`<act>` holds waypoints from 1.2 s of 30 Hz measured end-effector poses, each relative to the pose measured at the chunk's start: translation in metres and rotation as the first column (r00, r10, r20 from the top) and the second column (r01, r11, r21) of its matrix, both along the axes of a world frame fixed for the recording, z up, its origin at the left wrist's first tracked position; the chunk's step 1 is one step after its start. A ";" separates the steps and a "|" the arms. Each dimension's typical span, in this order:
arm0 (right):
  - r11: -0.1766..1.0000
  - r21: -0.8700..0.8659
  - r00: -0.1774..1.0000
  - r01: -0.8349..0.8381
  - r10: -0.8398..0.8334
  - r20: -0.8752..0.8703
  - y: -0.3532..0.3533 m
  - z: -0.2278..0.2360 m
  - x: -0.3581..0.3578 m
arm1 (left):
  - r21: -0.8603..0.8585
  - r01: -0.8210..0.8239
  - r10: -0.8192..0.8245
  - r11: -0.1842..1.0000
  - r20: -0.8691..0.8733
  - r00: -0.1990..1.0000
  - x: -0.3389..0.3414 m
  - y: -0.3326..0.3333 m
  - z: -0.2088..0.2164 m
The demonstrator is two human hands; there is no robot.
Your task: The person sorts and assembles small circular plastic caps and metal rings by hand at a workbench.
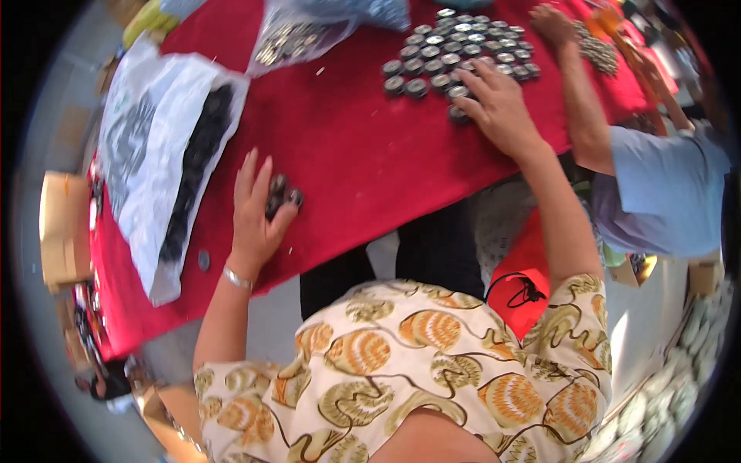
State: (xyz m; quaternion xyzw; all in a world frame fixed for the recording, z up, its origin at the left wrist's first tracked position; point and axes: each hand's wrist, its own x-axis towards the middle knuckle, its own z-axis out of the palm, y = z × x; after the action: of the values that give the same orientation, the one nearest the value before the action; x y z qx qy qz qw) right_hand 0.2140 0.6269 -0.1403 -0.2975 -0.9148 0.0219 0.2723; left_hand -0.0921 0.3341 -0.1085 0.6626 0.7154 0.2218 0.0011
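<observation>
While left hand (255, 220) and right hand (502, 109) spread at dark discs (451, 59), cardboard boxes (65, 239) flank red cloth (359, 158).

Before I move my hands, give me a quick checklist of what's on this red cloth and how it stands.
1. Left hand at the small dark cluster: ok.
2. Right hand over the large group of round pieces: ok.
3. Firm grip in either hand: cannot tell.
4. White bag open, black pieces showing: ok.
5. No strays on the red cloth: not ok; a grey disc lies apart.
6. Co-worker's hand apart from yours: ok.
</observation>
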 end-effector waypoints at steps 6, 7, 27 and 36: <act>0.999 0.036 0.948 -0.025 0.012 0.317 -0.007 -0.003 -0.003 | -0.033 -0.190 0.193 0.981 0.219 0.956 -0.016 -0.019 -0.024; 0.999 0.045 0.949 -0.026 0.011 0.314 -0.006 -0.004 -0.003 | -0.059 -0.147 0.154 0.987 0.144 0.977 -0.010 -0.019 -0.026; 0.979 -0.077 0.906 0.189 -0.204 -0.370 -0.033 -0.013 0.016 | -0.030 0.217 -0.219 0.976 -0.190 0.957 0.124 0.193 -0.043; 0.965 -0.043 0.942 0.260 -0.263 -0.208 -0.034 -0.020 0.011 | -0.001 0.190 -0.187 0.982 -0.176 0.966 0.152 0.248 -0.050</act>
State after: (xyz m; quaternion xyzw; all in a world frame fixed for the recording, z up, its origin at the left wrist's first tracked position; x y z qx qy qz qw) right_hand 0.2247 0.5927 -0.1602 -0.4143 -0.8328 0.0241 0.3662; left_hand 0.0603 0.5824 -0.1585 0.7445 0.6448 0.1670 -0.0459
